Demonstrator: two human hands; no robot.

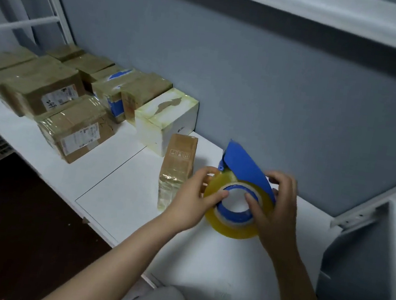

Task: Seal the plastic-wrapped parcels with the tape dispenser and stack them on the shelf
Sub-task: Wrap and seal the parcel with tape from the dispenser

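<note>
Over the near right part of the white shelf surface [117, 189], both hands hold the tape dispenser [240, 180], a blue plastic shield over a roll of yellowish clear tape [232, 229]. The left hand [193, 199] grips the roll's left edge, its thumb pressed to the blue core, while the right hand [277, 209] clasps the right side, thumb also on the core and fingers curled behind the shield. The dispenser is lifted slightly above the surface, tilted toward the camera. Just left of the left hand, a narrow brown parcel [177, 167] in clear plastic lies on the shelf, its long side running near to far. Beyond it stands a white box [165, 121] with yellowed tape across its edges. Farther left, a cluster of taped cardboard parcels [49, 91] is stacked against the grey wall [274, 84], some bearing printed labels. A white metal frame upright [358, 219] slants at the right edge.
</note>
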